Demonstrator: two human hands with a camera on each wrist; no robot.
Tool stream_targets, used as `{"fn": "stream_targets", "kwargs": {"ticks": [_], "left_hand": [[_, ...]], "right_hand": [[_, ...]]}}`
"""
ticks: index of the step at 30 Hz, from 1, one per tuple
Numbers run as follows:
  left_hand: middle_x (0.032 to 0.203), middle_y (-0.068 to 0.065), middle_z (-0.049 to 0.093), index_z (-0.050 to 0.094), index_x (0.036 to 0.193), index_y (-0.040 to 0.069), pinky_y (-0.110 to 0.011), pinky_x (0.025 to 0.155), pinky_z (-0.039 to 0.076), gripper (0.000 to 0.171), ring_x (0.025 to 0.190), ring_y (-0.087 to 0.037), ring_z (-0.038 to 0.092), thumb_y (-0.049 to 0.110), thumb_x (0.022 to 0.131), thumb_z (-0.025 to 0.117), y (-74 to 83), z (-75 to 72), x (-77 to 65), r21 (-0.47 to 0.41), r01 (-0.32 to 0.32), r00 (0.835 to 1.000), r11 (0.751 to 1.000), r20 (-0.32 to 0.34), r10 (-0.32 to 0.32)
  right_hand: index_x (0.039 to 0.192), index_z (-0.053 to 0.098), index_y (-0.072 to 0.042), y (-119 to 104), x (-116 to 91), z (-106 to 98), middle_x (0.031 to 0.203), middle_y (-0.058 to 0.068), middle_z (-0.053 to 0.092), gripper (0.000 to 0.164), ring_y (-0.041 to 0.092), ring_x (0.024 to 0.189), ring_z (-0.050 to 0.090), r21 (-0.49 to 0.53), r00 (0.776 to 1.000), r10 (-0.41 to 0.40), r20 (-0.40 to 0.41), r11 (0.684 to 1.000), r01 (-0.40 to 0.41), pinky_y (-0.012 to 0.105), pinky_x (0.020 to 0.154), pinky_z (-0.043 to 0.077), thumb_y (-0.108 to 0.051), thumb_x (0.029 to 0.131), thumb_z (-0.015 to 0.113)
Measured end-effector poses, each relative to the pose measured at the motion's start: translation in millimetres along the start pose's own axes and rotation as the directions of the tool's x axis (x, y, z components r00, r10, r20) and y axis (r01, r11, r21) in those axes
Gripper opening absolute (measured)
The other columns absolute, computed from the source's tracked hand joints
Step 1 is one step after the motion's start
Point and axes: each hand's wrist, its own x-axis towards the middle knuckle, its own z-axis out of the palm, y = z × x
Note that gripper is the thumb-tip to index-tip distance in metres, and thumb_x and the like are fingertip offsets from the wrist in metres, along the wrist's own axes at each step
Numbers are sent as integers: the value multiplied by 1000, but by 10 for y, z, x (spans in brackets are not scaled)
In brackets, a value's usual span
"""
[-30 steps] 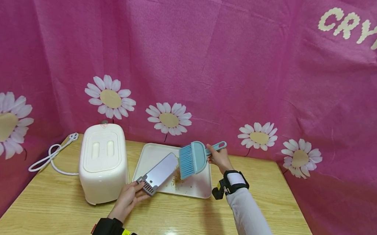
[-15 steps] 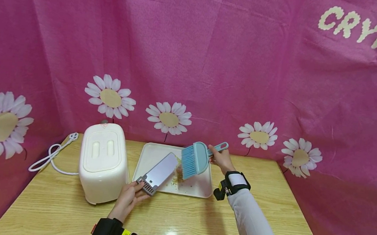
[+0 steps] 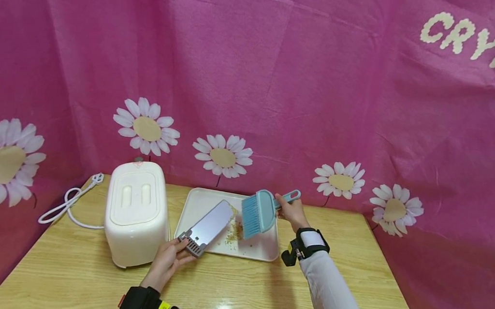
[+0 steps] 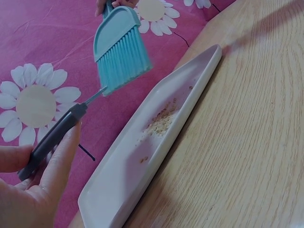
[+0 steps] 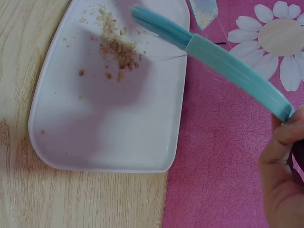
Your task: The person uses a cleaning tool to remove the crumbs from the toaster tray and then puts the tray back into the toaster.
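My left hand [image 3: 167, 260] pinches the grey slotted end of a flat metal crumb tray [image 3: 212, 223], thumb on top and fingers beneath. In the left wrist view the crumb tray [image 4: 52, 140] shows nearly edge-on, above a white serving tray [image 4: 111, 185]. Some crumbs lie at its far end [image 5: 205, 20] in the right wrist view. My right hand [image 3: 292, 211] grips the handle of a light blue brush [image 3: 265, 211], bristles pointing left. The brush is held over the white tray, to the right of the crumb tray. A pile of brown crumbs [image 5: 118, 50] lies on the white tray below the bristles.
A white toaster [image 3: 136, 233] with a lid stands to the left, close to my left hand. Its white cord [image 3: 66, 203] and plug lie behind it on the wooden table [image 3: 219, 288]. A pink flowered cloth [image 3: 277, 103] hangs behind the table.
My right hand has moved the brush slightly right and down, away from the crumb tray's end, so more of the crumb pile shows. My left hand and the crumb tray have hardly moved.
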Motion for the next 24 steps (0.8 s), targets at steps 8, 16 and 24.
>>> {"fn": "stream_targets", "kwargs": {"ticks": [8,16,24], "left_hand": [[114,-29,52,28,127,-20,-36,76,53,41,81,-16,61,3,94,38,-1,-5,4,-5,-3,1000,1000,1,3],[119,-34,46,30,126,-20,-37,77,53,41,84,-19,61,2,94,39,-21,36,18,-3,-15,1000,1000,14,15],[122,-34,43,29,127,-20,-38,79,52,41,87,-21,61,3,94,39,-40,85,29,-22,-6,1000,1000,28,7]], "right_hand": [[87,55,5,-12,-5,17,57,2,52,30,8,48,51,-29,999,-20,-25,999,19,19,50,48,-24,91,52],[83,57,4,-163,-44,165,53,0,50,30,6,45,48,1,997,-78,-11,997,78,17,45,44,-26,90,54],[74,55,0,-274,-127,338,54,1,48,28,8,46,44,30,989,-101,109,995,98,19,46,38,-24,90,54]]}}
